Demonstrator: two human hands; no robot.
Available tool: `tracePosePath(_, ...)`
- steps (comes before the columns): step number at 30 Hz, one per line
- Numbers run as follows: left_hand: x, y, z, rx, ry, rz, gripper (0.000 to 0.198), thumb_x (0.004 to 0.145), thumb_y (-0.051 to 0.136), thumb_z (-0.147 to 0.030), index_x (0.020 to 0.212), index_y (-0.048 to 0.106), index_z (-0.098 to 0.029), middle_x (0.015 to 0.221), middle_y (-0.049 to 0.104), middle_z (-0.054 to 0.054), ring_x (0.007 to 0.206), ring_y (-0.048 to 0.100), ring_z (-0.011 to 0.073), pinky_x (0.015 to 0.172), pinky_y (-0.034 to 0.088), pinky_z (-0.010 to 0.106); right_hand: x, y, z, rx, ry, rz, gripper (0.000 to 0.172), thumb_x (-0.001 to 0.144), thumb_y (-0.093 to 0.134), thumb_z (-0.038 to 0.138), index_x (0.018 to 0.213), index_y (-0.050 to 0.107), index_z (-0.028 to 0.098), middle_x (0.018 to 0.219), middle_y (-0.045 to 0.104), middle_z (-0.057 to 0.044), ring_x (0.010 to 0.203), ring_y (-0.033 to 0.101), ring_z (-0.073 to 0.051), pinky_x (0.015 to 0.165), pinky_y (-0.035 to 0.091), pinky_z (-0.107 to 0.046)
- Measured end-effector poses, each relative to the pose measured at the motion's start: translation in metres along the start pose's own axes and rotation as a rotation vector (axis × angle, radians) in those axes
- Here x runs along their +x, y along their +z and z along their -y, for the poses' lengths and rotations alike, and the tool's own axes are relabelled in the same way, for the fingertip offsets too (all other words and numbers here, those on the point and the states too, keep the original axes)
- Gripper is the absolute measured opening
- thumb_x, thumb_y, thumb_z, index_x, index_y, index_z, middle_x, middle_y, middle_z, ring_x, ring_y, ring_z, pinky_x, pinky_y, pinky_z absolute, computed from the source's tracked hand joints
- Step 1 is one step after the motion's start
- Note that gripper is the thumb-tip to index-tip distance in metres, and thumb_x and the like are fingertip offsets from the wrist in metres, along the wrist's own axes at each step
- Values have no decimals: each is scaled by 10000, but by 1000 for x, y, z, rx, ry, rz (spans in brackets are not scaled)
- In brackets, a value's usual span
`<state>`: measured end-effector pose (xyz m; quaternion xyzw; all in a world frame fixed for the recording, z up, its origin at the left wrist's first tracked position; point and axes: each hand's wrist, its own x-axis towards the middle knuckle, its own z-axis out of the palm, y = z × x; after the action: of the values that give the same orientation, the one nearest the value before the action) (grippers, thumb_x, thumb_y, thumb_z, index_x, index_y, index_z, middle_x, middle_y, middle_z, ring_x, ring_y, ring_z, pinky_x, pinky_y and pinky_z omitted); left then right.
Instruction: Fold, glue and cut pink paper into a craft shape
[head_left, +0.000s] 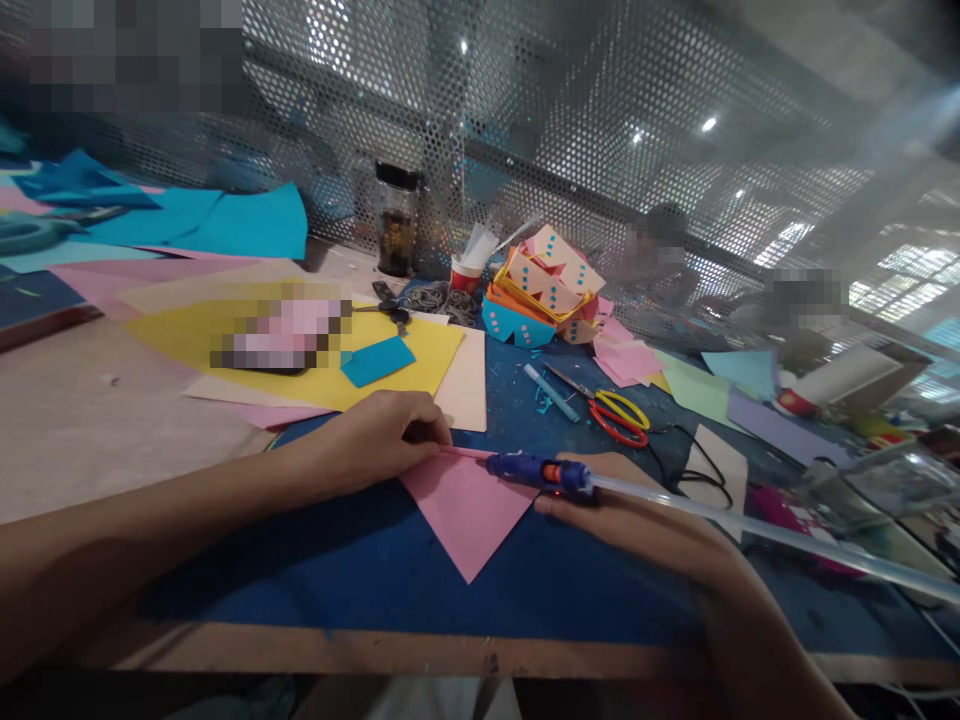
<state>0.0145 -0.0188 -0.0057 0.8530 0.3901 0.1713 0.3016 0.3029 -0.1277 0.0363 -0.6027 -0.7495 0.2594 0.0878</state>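
A folded piece of pink paper (471, 515) lies on the blue table top, its point facing me. My left hand (397, 432) pinches the paper's upper left corner, fingers closed. My right hand (600, 505) is wrapped around a blue hot glue gun (536, 470); a long clear glue stick (720, 510) runs out of its back to the right. The gun's nozzle points left, at the paper's top edge. Whether the tip touches the paper I cannot tell. A small red light glows on the gun.
Red-and-yellow scissors (619, 415) and a light blue glue stick (551, 392) lie beyond the gun. Colourful folded paper pieces (544, 285) are stacked behind. A phone (289, 335) and a blue paper piece (379, 360) rest on yellow paper (431, 365). A dark-lidded bottle (397, 220) stands by the mesh.
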Motion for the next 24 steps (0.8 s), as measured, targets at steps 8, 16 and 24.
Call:
tracePosePath(8,0,1,2,1,-4,-4,167,836,650,-273,894,801,-233,875,778,13,806,697,185,695,483,267,-1,-2,-3,18,-14,5,367,989,631,586,896,709,239,864,737,-9,773,649,-225,676,470,-348)
tracePosePath(16,1,1,1,-20,-1,1,179,826,642,-263,883,810,-242,857,770,-1,792,697,180,681,477,265,-4,-7,-13,-53,10,37,356,989,650,556,842,646,231,836,718,-6,729,619,-194,616,410,-317)
tracePosePath(24,1,2,4,-24,1,-9,188,818,637,-277,888,809,-242,871,774,6,809,704,190,693,486,275,-6,-10,-18,-58,26,25,344,989,648,551,878,690,229,841,733,4,732,625,-183,639,429,-290)
